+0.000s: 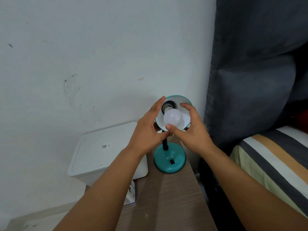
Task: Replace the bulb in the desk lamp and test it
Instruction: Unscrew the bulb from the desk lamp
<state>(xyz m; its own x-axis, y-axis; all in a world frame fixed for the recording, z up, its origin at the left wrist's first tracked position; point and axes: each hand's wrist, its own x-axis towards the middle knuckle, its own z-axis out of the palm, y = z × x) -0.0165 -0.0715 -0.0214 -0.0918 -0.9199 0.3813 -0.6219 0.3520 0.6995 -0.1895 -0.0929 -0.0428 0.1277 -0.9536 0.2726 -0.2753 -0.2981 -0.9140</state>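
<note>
A teal desk lamp stands on a wooden bedside table (166,197), with its round base (170,161) near the far edge. Its shade (185,117) tilts up towards me and is white inside. A white bulb (172,118) sits in front of the dark socket (168,105), and its metal threads show between them. My left hand (146,130) holds the shade's left rim, fingers along the outside and thumb under the lower edge. My right hand (191,130) cups the bulb from the right. Its thumb tip touches the bulb's lower edge, while its fingers arch apart from the bulb.
A white lidded plastic box (103,150) stands left of the table against the wall. A small printed carton (131,192) is wedged between box and table. A dark padded headboard (250,72) and a striped bed (275,160) lie to the right.
</note>
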